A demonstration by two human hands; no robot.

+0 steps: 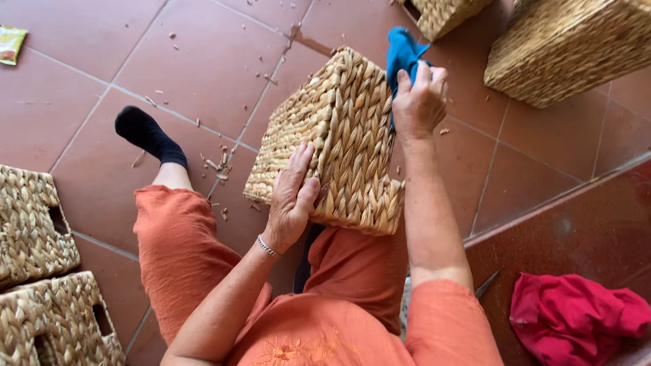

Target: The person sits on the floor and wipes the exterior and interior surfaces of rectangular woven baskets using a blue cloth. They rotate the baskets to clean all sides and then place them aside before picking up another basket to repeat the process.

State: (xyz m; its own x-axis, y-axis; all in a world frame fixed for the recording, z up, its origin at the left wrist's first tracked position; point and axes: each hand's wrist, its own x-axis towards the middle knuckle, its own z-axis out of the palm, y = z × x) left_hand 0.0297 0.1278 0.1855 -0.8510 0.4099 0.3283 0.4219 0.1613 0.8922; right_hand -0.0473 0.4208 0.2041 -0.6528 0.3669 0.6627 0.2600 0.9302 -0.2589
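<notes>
Woven basket (339, 135) is tilted on the lap above the tiled floor (88, 74). Left hand (293, 196) lies flat against its near side, fingers extended, steadying it. Right hand (419, 102) presses a blue cloth (401, 51) to the far edge. Risk: the open-palm hold may let the basket slip. Count: five baskets, one blue cloth, one red cloth (576, 315).

We see open tile (88, 108) left of the basket (339, 135); more baskets (563, 47) crowd its right.
</notes>
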